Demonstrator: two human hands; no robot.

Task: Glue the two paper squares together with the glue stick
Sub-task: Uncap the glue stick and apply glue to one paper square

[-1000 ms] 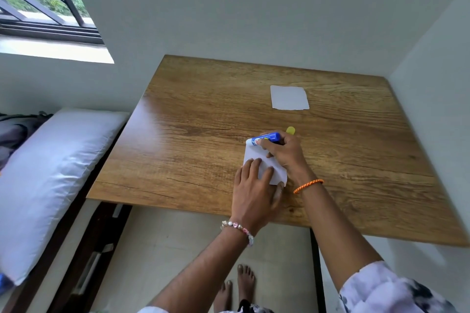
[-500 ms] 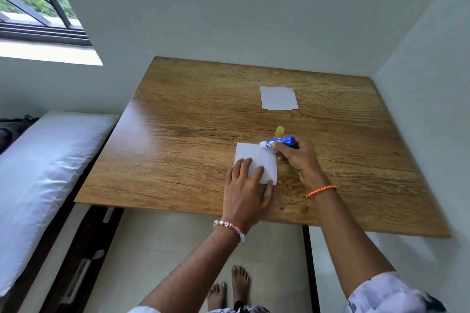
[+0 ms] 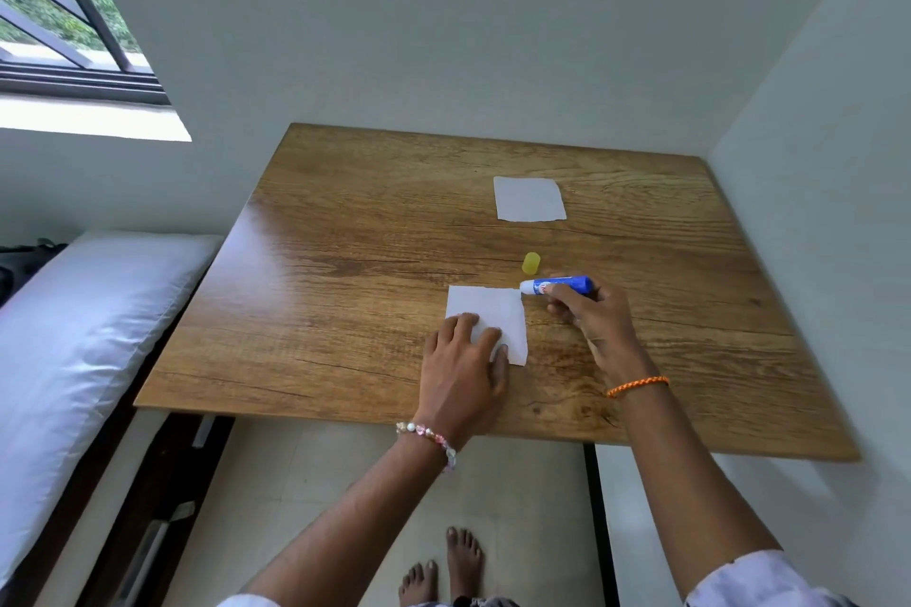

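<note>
2 flat white paper squares (image 3: 529,198), left hand (image 3: 461,372) pressing one, right hand (image 3: 594,315) gripping cylindrical glue stick (image 3: 559,285)

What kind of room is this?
Probably a bedroom at home: white pillow on a bed beside the brown wooden table, a barred window, bare feet on tiled floor.

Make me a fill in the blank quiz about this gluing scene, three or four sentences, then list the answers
1. The left hand presses flat on the near paper square, while the right hand holds the ____.
2. The glue stick has a body coloured ____.
3. The yellow cap lies on the ____.
4. The far paper square is touched by ____ hand.

Answers: glue stick; blue; table; neither
</note>
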